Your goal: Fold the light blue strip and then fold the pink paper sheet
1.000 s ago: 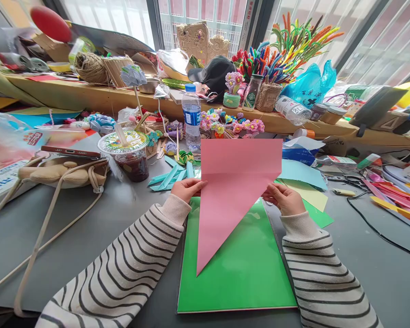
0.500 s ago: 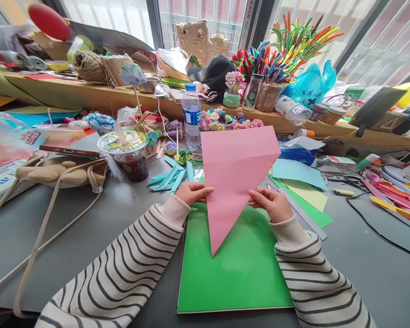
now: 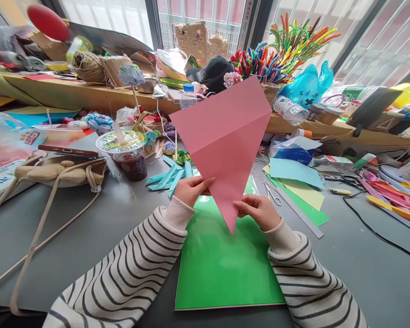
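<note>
A grey table (image 3: 130,255) is spread below, backed at twelve o'clock by a crowded wooden ledge (image 3: 102,94) and barred windows (image 3: 201,27); directions are taken from the pink sheet (image 3: 228,141), held up at the centre. From left to right, one phone (image 3: 70,151) is seen at nine o'clock, laid on one beige bag (image 3: 54,172). One lidded drink cup (image 3: 131,167) is placed nearer, also at nine. At eight o'clock, turquoise strips (image 3: 167,175) are piled, too overlapped to be counted. One blue-capped bottle (image 3: 188,96) is partly hidden at ten o'clock. By the left hand (image 3: 191,191), at seven, the left edge is pinched, with thumb and fingers closed on it. The one pink sheet is creased once across and tilted, its point aimed down over one green sheet (image 3: 225,269) at six o'clock. By the right hand (image 3: 259,210), at five, the right edge is gripped near the point, with the fingertips closed. At four o'clock, one small pair of scissors (image 3: 276,199) and one ruler (image 3: 302,214) are laid; one pale blue sheet (image 3: 295,172) is set between three and four.
</note>
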Demonstrator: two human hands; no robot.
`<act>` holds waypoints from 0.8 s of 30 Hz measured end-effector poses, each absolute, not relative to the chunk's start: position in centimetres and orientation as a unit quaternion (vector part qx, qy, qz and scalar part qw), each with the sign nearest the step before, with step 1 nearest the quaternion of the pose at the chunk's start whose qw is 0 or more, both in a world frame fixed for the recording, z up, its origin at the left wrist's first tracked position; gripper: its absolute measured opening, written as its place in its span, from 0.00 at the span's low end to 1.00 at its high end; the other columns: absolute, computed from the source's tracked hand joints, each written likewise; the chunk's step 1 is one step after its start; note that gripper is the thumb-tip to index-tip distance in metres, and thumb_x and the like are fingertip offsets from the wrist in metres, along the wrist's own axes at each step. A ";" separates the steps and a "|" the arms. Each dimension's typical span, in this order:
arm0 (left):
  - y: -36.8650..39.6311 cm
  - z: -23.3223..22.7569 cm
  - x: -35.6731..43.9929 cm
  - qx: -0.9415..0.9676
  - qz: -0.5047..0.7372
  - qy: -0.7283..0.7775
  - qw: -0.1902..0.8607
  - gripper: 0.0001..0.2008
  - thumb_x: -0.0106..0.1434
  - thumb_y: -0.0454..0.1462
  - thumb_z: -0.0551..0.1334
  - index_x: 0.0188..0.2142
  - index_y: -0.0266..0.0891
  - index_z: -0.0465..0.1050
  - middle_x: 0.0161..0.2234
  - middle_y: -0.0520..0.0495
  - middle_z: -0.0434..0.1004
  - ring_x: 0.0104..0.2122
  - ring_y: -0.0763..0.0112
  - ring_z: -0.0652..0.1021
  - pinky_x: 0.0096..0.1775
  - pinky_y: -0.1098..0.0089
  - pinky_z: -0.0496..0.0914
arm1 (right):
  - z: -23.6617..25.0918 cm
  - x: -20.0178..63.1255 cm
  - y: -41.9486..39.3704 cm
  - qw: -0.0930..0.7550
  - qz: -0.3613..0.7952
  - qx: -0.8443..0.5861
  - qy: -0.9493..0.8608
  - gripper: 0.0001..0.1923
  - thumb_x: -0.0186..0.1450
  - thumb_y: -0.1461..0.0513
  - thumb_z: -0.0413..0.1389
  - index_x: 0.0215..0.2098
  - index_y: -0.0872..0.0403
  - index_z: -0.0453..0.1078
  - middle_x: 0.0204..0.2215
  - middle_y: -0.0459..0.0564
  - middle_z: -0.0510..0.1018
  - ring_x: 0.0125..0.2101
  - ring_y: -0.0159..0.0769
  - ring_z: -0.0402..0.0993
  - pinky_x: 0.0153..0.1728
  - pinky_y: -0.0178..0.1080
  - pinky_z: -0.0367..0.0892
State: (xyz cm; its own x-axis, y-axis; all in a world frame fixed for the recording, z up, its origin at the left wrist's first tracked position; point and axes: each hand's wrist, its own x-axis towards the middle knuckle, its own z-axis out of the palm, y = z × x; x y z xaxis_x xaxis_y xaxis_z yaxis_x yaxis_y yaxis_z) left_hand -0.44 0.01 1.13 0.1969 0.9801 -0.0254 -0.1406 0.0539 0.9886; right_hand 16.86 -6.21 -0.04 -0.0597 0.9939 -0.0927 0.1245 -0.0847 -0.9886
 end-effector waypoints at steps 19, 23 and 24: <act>0.1 0.4 0.1 0.412 0.565 0.442 0.561 0.12 0.41 0.41 0.65 0.22 0.34 0.71 0.18 0.53 0.70 0.21 0.75 0.71 0.29 0.72 0.71 | -0.2 16.0 -6.5 0.382 0.536 -0.542 -0.523 0.11 0.47 0.56 0.57 0.16 0.55 0.64 0.14 0.42 0.70 0.17 0.26 0.65 0.21 0.31 0.63; 0.4 0.3 -0.1 0.391 0.582 0.440 0.561 0.12 0.41 0.41 0.64 0.21 0.34 0.71 0.19 0.53 0.70 0.22 0.75 0.72 0.29 0.71 0.70 | -0.3 16.1 -6.5 0.356 0.557 -0.546 -0.515 0.11 0.46 0.56 0.58 0.18 0.55 0.65 0.15 0.43 0.72 0.18 0.27 0.68 0.22 0.32 0.64; 0.5 0.3 -0.2 0.390 0.584 0.438 0.561 0.12 0.41 0.41 0.64 0.22 0.34 0.71 0.19 0.53 0.71 0.22 0.75 0.72 0.30 0.71 0.70 | -0.3 16.1 -6.5 0.356 0.553 -0.551 -0.514 0.11 0.45 0.56 0.58 0.17 0.55 0.64 0.14 0.43 0.72 0.17 0.27 0.67 0.22 0.32 0.64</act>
State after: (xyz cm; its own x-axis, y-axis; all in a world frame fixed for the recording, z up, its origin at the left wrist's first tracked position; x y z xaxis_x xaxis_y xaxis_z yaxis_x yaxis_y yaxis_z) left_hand -0.16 0.50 0.27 -0.0655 0.9972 -0.0360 -0.3126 0.0138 0.9498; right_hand 16.08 -6.47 -0.29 -0.1401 0.9595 -0.2445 0.1722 -0.2196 -0.9603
